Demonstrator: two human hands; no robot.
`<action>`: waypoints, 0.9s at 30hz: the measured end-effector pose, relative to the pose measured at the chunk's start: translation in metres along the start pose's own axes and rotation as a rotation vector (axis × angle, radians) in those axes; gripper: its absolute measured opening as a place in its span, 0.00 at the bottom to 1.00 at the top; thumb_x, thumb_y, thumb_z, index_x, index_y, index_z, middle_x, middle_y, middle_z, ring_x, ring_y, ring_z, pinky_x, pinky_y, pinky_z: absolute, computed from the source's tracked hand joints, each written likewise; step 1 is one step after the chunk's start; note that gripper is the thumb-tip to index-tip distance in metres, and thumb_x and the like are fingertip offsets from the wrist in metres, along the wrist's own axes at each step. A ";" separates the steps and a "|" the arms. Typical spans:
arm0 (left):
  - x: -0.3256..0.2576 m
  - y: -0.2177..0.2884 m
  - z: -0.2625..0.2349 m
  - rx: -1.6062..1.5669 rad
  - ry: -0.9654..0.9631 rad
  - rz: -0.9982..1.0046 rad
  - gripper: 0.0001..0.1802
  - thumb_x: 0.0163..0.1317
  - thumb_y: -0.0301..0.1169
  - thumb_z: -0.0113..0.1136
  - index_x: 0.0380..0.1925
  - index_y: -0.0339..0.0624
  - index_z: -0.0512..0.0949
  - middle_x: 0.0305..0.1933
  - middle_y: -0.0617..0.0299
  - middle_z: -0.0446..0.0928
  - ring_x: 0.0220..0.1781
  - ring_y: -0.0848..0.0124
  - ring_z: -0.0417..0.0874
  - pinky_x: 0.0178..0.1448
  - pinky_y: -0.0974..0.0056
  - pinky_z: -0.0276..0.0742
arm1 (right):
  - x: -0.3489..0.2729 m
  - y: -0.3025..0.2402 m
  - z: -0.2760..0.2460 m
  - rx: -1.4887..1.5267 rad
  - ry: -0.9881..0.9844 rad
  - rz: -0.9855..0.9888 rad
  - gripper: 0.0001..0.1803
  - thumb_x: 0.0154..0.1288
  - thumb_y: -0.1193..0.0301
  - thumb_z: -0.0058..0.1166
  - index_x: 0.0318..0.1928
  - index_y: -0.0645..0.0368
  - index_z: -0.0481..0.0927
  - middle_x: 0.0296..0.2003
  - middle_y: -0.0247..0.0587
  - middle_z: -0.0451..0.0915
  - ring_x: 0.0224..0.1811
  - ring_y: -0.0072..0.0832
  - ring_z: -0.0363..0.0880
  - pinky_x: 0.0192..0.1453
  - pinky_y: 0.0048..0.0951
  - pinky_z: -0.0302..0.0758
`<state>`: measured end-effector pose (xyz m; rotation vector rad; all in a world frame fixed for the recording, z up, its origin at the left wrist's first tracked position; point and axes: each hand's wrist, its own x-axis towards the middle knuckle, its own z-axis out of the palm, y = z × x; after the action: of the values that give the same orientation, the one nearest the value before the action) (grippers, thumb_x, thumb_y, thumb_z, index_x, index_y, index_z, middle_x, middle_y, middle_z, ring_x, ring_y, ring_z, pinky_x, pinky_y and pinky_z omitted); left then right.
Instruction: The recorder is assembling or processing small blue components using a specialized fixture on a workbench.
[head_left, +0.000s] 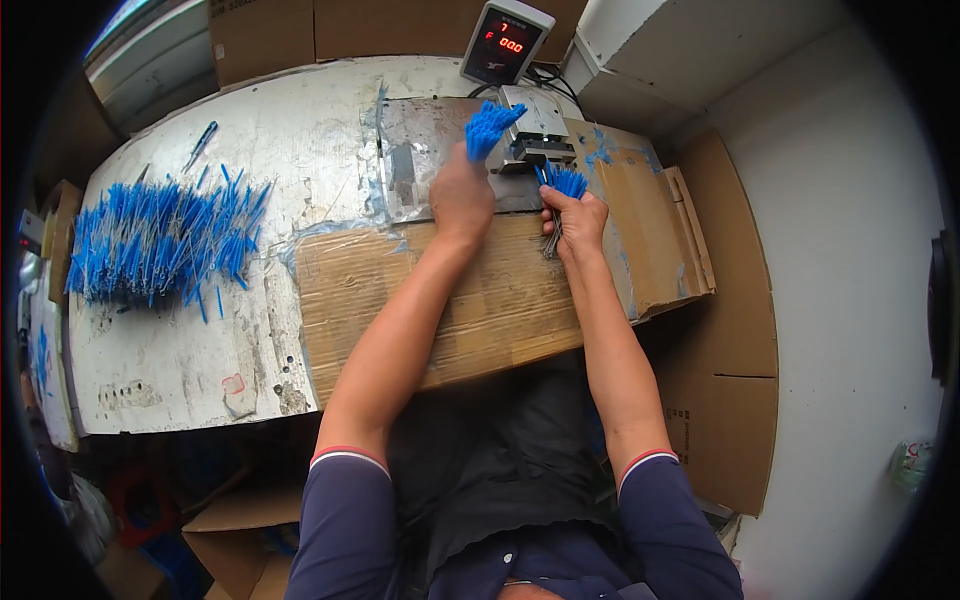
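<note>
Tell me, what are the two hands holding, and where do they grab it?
The left hand holds a bunch of blue-tipped pins by its lower end; the right hand grips a second bunch around the middle, metal ends poking out below.

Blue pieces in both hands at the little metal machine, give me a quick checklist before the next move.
1. Left hand grips a blue bundle: ok.
2. Right hand grips a smaller bundle: ok.
3. Both hands at the metal machine: ok.
4. Fingers out of the machine's working parts: cannot tell.
5. Display lit: ok.
6. Blue pile lying on the table: ok.
</note>
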<state>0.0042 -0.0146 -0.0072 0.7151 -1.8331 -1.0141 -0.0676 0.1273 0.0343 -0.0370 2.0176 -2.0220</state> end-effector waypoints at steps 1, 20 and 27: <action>0.000 -0.002 0.001 0.010 -0.011 0.033 0.07 0.66 0.27 0.61 0.43 0.41 0.75 0.31 0.46 0.82 0.36 0.42 0.84 0.40 0.44 0.76 | 0.001 0.000 0.002 -0.033 0.038 -0.015 0.11 0.58 0.80 0.69 0.33 0.63 0.77 0.23 0.37 0.81 0.17 0.21 0.76 0.14 0.23 0.70; -0.001 0.006 -0.003 0.035 -0.003 0.063 0.06 0.69 0.30 0.52 0.42 0.43 0.77 0.36 0.46 0.82 0.41 0.42 0.83 0.45 0.42 0.75 | 0.002 0.013 0.005 0.047 0.070 -0.075 0.07 0.60 0.78 0.66 0.36 0.64 0.80 0.26 0.38 0.82 0.21 0.24 0.80 0.18 0.26 0.81; -0.004 0.010 -0.005 0.093 -0.215 0.132 0.06 0.68 0.30 0.54 0.40 0.41 0.78 0.36 0.45 0.82 0.42 0.43 0.83 0.46 0.41 0.75 | -0.002 0.015 -0.009 0.257 -0.057 -0.071 0.07 0.60 0.80 0.62 0.40 0.65 0.80 0.29 0.40 0.82 0.24 0.27 0.83 0.24 0.30 0.85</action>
<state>0.0093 -0.0082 0.0012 0.5484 -2.0959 -0.9538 -0.0645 0.1370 0.0200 -0.1139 1.7311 -2.2813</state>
